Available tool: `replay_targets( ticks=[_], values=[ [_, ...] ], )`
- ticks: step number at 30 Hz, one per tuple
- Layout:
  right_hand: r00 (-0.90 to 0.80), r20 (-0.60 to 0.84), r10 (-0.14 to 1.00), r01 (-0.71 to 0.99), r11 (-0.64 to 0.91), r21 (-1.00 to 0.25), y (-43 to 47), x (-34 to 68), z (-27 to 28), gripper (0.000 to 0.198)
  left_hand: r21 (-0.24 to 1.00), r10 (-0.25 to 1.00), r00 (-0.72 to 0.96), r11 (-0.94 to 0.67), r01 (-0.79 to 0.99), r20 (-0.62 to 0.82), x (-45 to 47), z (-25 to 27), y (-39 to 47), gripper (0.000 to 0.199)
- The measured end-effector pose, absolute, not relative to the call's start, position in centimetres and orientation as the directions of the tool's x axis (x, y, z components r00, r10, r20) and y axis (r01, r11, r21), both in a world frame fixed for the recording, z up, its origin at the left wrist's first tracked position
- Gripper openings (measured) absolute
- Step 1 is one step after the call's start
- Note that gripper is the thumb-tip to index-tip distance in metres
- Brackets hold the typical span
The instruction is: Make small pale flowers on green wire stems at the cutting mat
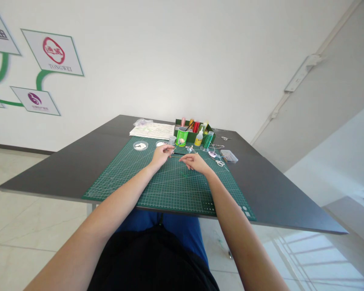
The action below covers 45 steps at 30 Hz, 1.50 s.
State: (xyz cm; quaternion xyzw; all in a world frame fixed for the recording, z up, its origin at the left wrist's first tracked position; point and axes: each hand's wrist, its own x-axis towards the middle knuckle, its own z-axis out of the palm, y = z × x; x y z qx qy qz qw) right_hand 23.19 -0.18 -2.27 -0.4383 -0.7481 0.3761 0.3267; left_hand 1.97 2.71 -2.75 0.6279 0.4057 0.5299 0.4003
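My left hand (163, 153) is over the green cutting mat (166, 182), its thumb and fingertips pinched together. Whatever sits in that pinch is too small to name. A short distance to the right, my right hand (195, 162) also has its fingers closed together, low over the mat; any thin thing in them cannot be made out. Between the two hands shows a thin dark stick-like thing (178, 153), and I cannot tell whether it is held or lying there. Faint green strands (185, 174) lie on the mat just below my right hand.
Behind my hands stand a green can (182, 136), a glue bottle (198, 138), a green thread spool (208, 140) and a dark green box (212, 131) with coloured spools. Shallow dishes (140, 145) sit left. White scissors (220, 163) and a clear case (229, 156) lie right.
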Motion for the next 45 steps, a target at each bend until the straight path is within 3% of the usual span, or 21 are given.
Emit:
replay_targets(
  ticks=[21, 32, 40, 45],
  values=[
    [-0.411, 0.138, 0.901, 0.437, 0.328, -0.837, -0.6, 22.8, -1.9, 0.036, 0.875, 0.939, 0.065, -0.339, 0.345, 0.338, 1.7, -2.2, 2.0, 0.023],
    [-0.450, 0.146, 0.881, 0.417, 0.352, -0.838, -1.0, 22.6, -1.5, 0.036, 0.759, 0.899, 0.083, -0.410, 0.506, 0.430, 1.5, -2.7, 2.4, 0.023],
    [-0.471, 0.157, 0.868, 0.427, 0.380, -0.821, -1.5, 22.2, -1.1, 0.036, 0.564, 0.832, 0.180, -0.499, 0.658, 0.525, 1.5, -2.8, 2.1, 0.022],
    [-0.470, 0.159, 0.868, 0.427, 0.382, -0.819, -1.8, 21.9, -0.8, 0.034, 0.514, 0.827, 0.221, -0.506, 0.693, 0.517, 1.5, -2.6, 1.7, 0.024]
  ],
)
